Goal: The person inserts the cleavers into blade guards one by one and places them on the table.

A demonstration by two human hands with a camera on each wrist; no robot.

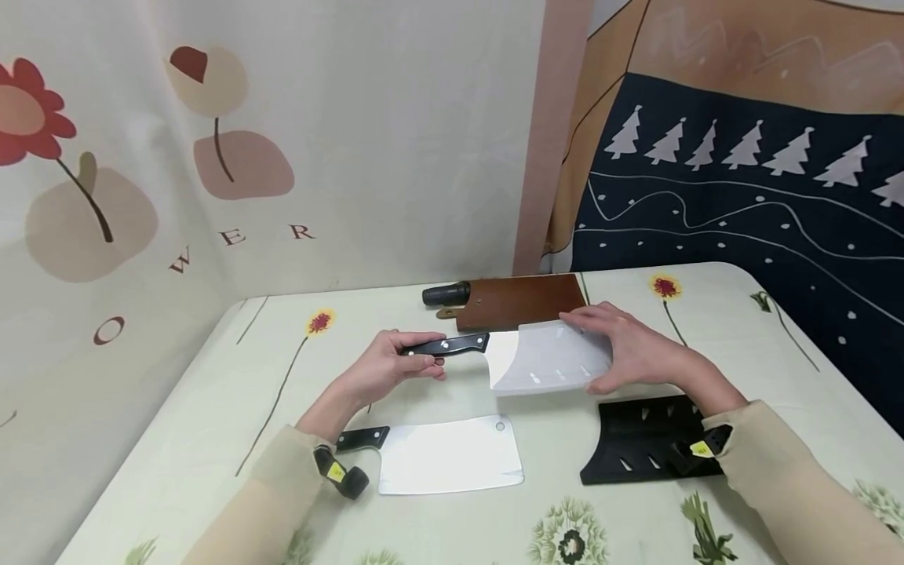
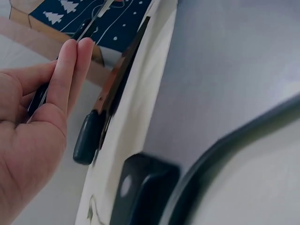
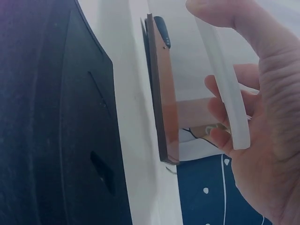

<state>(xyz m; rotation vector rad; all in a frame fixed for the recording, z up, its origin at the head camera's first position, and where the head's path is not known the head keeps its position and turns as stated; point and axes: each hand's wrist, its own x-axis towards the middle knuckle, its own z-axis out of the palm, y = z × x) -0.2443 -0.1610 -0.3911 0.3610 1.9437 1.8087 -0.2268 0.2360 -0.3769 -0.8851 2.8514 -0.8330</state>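
Over the middle of the table, my left hand (image 1: 374, 365) grips the black handle (image 1: 459, 344) of a cleaver between thumb and fingers. A white blade guard (image 1: 558, 359) covers most of its blade, leaving bare metal (image 1: 501, 357) near the handle. My right hand (image 1: 641, 353) pinches the guard's far end, thumb below and fingers above in the head view. From the right wrist view, the white guard (image 3: 225, 84) appears edge-on between thumb and fingers. Below the hands, a second cleaver (image 1: 452, 457) lies flat with its blade uncovered.
A black slotted blade guard (image 1: 625, 439) lies under my right forearm. Toward the back edge sits a brown sheath (image 1: 526, 302) with a black handle (image 1: 446, 295) at its left end. Curtains with printed flowers and trees hang behind the table.
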